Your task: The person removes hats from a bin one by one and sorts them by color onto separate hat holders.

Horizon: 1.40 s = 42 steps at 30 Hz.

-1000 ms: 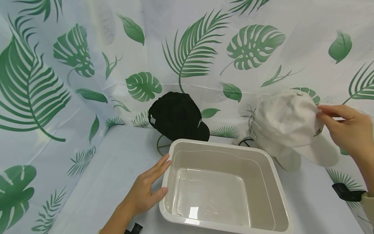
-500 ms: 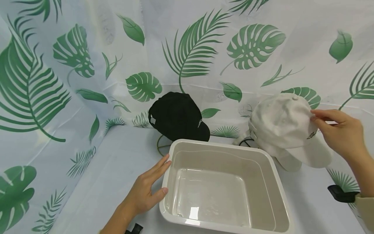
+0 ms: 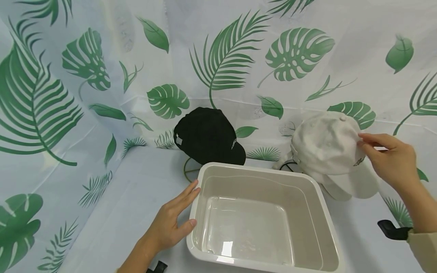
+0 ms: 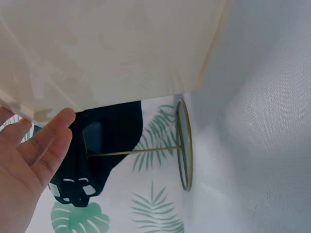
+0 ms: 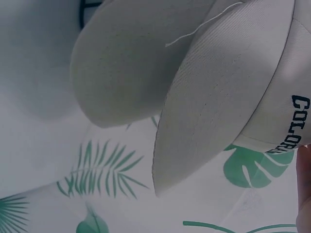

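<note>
My right hand [image 3: 392,161] pinches the front of a white baseball cap [image 3: 327,144] between thumb and fingertips, beside its dark lettering. This cap sits over another white cap [image 3: 336,191], whose brim shows below; in the right wrist view the upper brim [image 5: 218,97] and lower brim [image 5: 121,68] lie close together. With its fingers straight, my left hand [image 3: 167,220] rests against the left rim of a cream plastic tub [image 3: 317,212]. Nothing lies inside the tub. Behind its back rim, a black cap [image 3: 206,136] hangs on a gold wire stand [image 4: 183,145].
Part of a black wire stand [image 3: 288,166] shows at the white caps' left. A white table [image 3: 136,189] carries everything. Leaf-printed sheeting [image 3: 232,45] closes off the back and sides, right behind the caps.
My right hand has moved left and slightly down with the upper white cap, bringing its brim over the lower cap's brim. The left hand and tub have stayed still.
</note>
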Each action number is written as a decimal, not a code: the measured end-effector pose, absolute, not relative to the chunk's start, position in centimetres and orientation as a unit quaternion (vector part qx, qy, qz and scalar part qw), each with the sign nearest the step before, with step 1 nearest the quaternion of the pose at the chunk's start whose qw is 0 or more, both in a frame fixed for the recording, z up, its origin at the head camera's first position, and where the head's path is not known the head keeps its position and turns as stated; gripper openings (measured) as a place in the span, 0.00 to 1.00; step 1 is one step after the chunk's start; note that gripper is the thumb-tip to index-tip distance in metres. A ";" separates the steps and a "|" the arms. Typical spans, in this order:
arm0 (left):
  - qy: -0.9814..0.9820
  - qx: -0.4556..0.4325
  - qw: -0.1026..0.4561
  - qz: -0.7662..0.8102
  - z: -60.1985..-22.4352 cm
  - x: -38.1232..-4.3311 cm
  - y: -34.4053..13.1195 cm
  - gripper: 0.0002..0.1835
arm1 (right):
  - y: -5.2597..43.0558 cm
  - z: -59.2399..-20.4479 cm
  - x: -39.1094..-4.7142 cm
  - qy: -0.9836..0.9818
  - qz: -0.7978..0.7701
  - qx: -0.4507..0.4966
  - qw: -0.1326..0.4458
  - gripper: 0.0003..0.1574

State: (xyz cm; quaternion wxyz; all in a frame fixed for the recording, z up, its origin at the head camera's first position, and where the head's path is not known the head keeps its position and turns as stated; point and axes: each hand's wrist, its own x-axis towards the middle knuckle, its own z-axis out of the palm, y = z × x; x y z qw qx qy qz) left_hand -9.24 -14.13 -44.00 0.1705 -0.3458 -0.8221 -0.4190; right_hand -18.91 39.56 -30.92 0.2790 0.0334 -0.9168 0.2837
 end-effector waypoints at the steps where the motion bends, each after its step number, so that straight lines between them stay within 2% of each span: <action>1: -0.822 -0.346 0.171 -0.419 -44.0 -9.2 -14.1 0.36 | 39.6 -31.0 -18.8 -0.920 0.282 0.026 0.272 0.18; 5: -0.822 -0.346 0.169 -0.421 -44.0 -9.2 -14.1 0.36 | 40.0 -31.8 -18.6 -0.929 0.272 0.005 0.251 0.20; 22: -0.824 -0.349 0.166 -0.414 -44.1 -9.5 -14.0 0.36 | 40.9 -33.6 -17.8 -0.919 0.287 -0.009 0.270 0.20; 29: -0.827 -0.348 0.152 -0.415 -43.9 -9.6 -14.2 0.36 | 40.8 -33.8 -17.4 -0.916 0.302 -0.035 0.264 0.23; 42: -0.816 -0.349 0.186 -0.421 -44.5 -9.6 -14.8 0.37 | 40.3 -34.5 -15.8 -0.925 0.287 -0.063 0.239 0.28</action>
